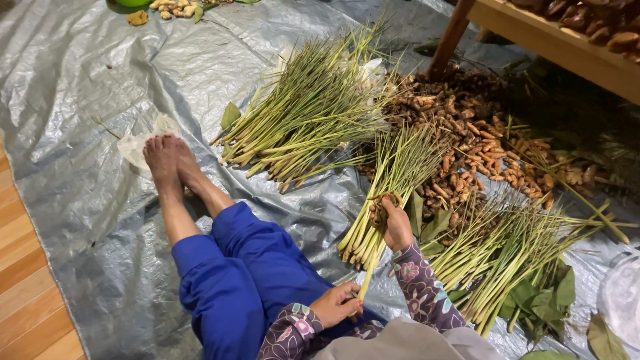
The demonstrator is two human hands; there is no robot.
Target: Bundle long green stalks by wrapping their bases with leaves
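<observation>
A single lemongrass stalk (365,277) is pinched in the left hand (335,304) above the blue trousers (243,280). A lemongrass bundle (385,195), lying on the grey tarpaulin (93,133), is gripped by the right hand (395,223) beside the turmeric roots (467,143).

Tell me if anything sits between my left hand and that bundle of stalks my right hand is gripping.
Nothing visible does. The left hand already holds one stalk that runs straight up into the bundle of stalks gripped by the right hand.
</observation>
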